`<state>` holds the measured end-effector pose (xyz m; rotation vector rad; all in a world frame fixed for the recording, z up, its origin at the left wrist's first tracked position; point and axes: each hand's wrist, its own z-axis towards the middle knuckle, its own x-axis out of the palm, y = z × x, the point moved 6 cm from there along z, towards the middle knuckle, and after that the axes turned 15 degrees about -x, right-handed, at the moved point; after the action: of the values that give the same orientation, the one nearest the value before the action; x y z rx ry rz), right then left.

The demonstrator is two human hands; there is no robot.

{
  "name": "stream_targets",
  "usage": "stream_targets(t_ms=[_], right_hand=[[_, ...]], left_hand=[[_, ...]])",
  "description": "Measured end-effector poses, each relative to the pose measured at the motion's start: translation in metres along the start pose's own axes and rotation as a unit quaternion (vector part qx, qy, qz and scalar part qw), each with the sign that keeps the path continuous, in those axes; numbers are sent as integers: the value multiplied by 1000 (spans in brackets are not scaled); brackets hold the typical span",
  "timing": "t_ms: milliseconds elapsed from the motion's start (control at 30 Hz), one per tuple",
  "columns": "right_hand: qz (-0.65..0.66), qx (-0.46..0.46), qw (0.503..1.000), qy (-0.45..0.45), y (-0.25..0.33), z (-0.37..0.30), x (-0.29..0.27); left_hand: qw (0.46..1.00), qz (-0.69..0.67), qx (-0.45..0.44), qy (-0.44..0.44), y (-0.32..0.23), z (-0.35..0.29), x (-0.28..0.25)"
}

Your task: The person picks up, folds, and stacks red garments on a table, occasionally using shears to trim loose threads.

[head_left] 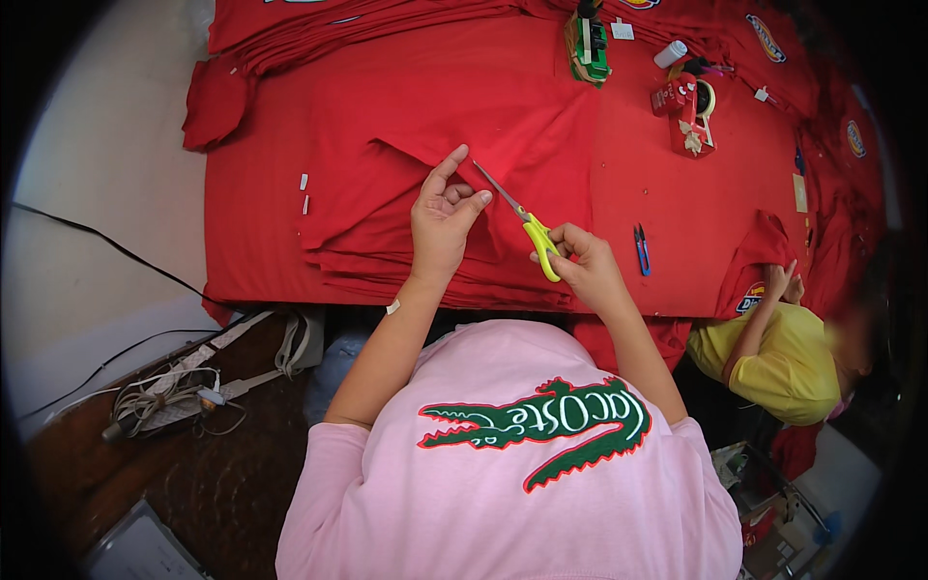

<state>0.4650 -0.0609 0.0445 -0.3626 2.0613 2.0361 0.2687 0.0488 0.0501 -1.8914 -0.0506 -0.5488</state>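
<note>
Yellow-green-handled scissors (539,240) are gripped in my right hand (592,271), blades slightly apart or closed, I cannot tell, and pointing up and left. The blade tip comes close to the index finger of my left hand (445,215). That hand is raised, index finger stretched and thumb apart, the other fingers curled; I see nothing held in it. Beneath both hands lies a stack of red fabric garments (387,184) with a raised fold at its middle. A small white tag (393,306) sticks to my left forearm.
Blue-handled thread snips (642,249) lie right of the stack. Farther off stand a green tape dispenser (587,48), a red tape dispenser (694,121) and a white bottle (670,54). A person in a yellow top (783,358) handles red cloth at right. Tangled cables (174,391) lie at left.
</note>
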Motion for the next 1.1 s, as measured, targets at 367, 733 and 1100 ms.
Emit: stream_targets(t_ms=[367, 733, 1100], right_hand=[[-218, -131, 966, -47, 39, 10, -11], [-183, -120, 975, -23, 26, 23, -3], [318, 71, 928, -183, -17, 28, 21]], left_hand=[[999, -1, 32, 0, 2, 5, -4], [999, 0, 34, -1, 1, 8, -8], [990, -67, -38, 118, 31, -43, 43]])
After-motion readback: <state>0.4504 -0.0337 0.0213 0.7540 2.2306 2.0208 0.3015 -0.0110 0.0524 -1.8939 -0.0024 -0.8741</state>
